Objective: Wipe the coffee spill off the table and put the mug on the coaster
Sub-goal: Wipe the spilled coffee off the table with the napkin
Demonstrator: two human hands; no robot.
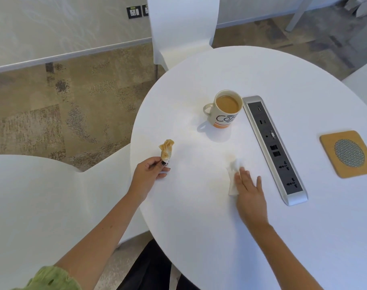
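Note:
A cream mug point(223, 110) full of milky coffee stands upright near the middle of the round white table point(251, 72), handle to the left. At the table's left edge my left hand point(150, 170) pinches a crumpled, coffee-stained tissue point(166, 150) and holds it up. With its fingers straight, my right hand point(248, 185) presses a white tissue point(232, 180) flat on the table. A faint brown coffee smear point(231, 157) lies just beyond that tissue. The square wooden coaster point(329, 166) with a round mesh centre lies far right, bare.
A long silver and black power socket strip point(273, 147) is set into the table between the mug and the coaster. White chairs stand at the far side point(182, 28) and at the left point(42, 206). Patterned carpet covers the floor.

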